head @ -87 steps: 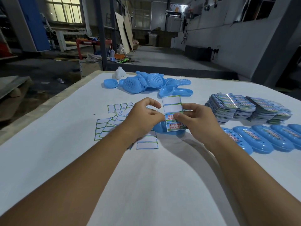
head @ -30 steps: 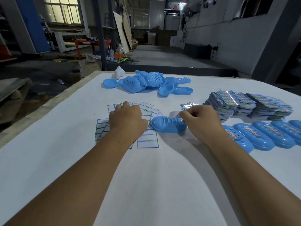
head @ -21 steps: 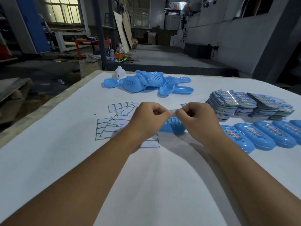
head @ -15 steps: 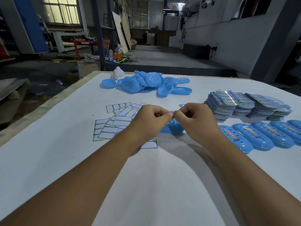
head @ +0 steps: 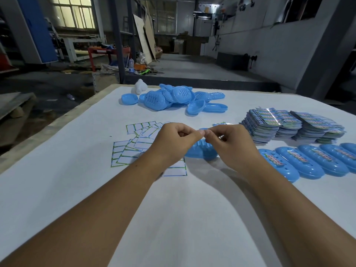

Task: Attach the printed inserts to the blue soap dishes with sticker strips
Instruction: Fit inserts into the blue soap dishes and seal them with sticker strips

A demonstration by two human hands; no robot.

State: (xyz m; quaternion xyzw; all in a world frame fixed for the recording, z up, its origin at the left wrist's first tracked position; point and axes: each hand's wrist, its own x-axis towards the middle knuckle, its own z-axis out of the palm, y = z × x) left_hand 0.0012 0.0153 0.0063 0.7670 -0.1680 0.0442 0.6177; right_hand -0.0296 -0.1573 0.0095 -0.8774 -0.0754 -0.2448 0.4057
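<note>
My left hand (head: 174, 142) and my right hand (head: 229, 144) meet fingertip to fingertip above a blue soap dish (head: 202, 151) lying on the white table (head: 183, 218). Both pinch a small, nearly clear sticker strip (head: 204, 132) between thumbs and forefingers; it is barely visible. White sticker sheets (head: 133, 145) with green borders lie fanned out under and left of my left hand. Stacks of printed inserts (head: 279, 125) sit at the right. A single loose insert (head: 219, 124) lies just beyond my right hand.
A pile of loose blue soap dishes (head: 173, 99) lies at the table's far side, beside a white object (head: 140, 87). A row of several dishes with inserts attached (head: 308, 160) runs along the right. The table's wooden left edge (head: 57, 120) borders a cluttered workshop floor.
The printed insert I held over the dish is gone from my hands. My left hand went to the sticker sheets, then rose to meet the right hand above the dish, pinching a strip.
</note>
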